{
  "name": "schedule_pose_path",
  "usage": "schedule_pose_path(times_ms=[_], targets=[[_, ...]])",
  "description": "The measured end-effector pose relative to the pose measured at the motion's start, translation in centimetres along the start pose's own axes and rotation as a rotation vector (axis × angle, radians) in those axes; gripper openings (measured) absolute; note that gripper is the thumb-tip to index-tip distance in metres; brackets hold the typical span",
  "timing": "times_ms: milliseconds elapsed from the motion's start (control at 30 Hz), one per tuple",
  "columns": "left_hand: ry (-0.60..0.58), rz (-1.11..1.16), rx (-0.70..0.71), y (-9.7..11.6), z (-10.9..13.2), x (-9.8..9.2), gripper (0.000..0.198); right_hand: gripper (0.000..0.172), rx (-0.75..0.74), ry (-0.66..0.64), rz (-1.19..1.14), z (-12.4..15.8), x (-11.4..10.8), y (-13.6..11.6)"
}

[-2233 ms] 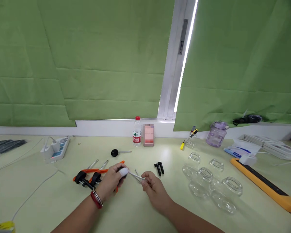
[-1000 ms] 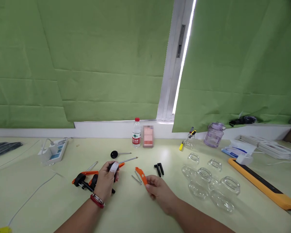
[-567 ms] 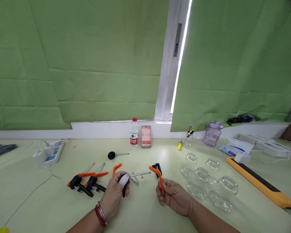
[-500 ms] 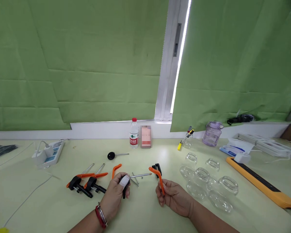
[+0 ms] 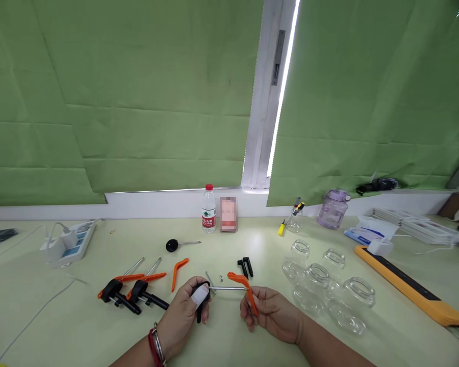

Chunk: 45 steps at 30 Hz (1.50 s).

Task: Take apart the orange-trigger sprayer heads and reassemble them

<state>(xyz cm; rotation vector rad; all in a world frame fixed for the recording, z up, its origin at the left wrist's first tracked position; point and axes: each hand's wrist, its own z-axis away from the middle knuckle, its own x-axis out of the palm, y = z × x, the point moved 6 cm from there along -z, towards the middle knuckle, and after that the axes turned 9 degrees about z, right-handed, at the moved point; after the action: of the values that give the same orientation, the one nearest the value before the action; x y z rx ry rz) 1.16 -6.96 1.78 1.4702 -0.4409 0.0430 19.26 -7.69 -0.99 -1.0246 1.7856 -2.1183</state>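
My left hand [image 5: 185,318], with a white bandage on the thumb, is closed round a black clamp body [image 5: 200,306] whose metal rod [image 5: 227,288] sticks out to the right. My right hand [image 5: 271,313] pinches an orange lever piece [image 5: 245,288], and the rod's tip meets that piece. Both hands hover just above the pale green table [image 5: 61,316]. Two assembled black and orange clamps [image 5: 128,290] lie left of my left hand. A loose orange lever [image 5: 179,270] lies behind it.
Small black parts [image 5: 245,266] and metal pins [image 5: 210,279] lie behind my hands. Several clear glass jars [image 5: 325,285] stand to the right, an orange level [image 5: 409,285] beyond them. A water bottle [image 5: 208,209], a power strip [image 5: 67,239] and a black-knobbed rod [image 5: 176,244] sit farther back.
My hands came nearer to me and together. The rod in my left hand swung level, and the orange piece in my right hand now meets its tip. The camera shifted slightly right.
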Motion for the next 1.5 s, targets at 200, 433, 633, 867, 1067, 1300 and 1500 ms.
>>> schedule_pose_path(times_ms=[200, 433, 633, 867, 1067, 1300, 1500], targets=[[-0.016, 0.016, 0.008, 0.0, 0.1, 0.0, 0.023, 0.018, -0.016, -0.027, -0.01, 0.1, 0.2, -0.1], [0.001, -0.009, -0.002, 0.1, 0.1, 0.0, 0.024, 0.019, -0.019, -0.047, -0.013, 0.1, 0.5, -0.1], [-0.046, -0.045, -0.006, 0.1, 0.6, 0.7, 0.024, 0.017, -0.015, -0.063, 0.016, 0.1, 0.7, 0.2], [-0.134, -0.004, -0.005, 0.1, 1.1, 1.3, 0.036, 0.018, -0.02, -0.116, 0.043, 0.0, 1.0, 0.3], [-0.148, -0.055, -0.023, 0.2, 1.4, 1.6, 0.043, 0.027, 0.004, -0.15, 0.024, 0.3, 1.4, 0.5], [-0.182, -0.025, -0.034, 0.0, 1.7, 1.9, 0.04, 0.032, 0.004, -0.152, 0.033, 0.4, 1.6, 0.4], [-0.258, 0.005, -0.065, -0.3, 1.8, 2.5, 0.038, 0.032, 0.008, -0.164, 0.05, 0.3, 1.8, 0.5]])
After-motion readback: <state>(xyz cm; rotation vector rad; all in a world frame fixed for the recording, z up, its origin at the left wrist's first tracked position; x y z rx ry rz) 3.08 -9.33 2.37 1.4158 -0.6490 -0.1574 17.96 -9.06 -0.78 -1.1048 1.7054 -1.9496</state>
